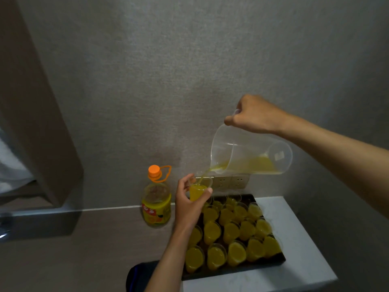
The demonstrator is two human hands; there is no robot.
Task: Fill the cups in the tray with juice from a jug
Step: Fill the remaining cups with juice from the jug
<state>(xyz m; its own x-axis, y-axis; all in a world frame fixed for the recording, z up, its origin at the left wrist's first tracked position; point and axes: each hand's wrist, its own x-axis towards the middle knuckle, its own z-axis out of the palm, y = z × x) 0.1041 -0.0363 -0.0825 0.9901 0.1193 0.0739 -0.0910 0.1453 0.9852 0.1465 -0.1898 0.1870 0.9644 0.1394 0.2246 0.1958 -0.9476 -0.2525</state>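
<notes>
A dark tray [271,262] lies on a white counter [294,239] against a grey textured wall [168,70], and nearly every clear cup in the tray [212,231] is full of yellow juice. Just left of the tray, on a lower brown surface, stands a juice bottle [156,204] with an orange cap and a yellow label. Behind the tray, a row of wall sockets [230,182] sits low on the wall, partly hidden by the raised cup. Far left of the tray, a brown panel [35,123] leans across the view. Above the tray's back left corner, the left hand [189,204] curls its fingers and thumb round a single clear cup [199,191], held off the tray and about half full. Above the tray, the right hand [252,115] grips the handle of a clear plastic jug [250,153], tilted spout down, and a thin yellow stream runs from the spout into the held cup.
</notes>
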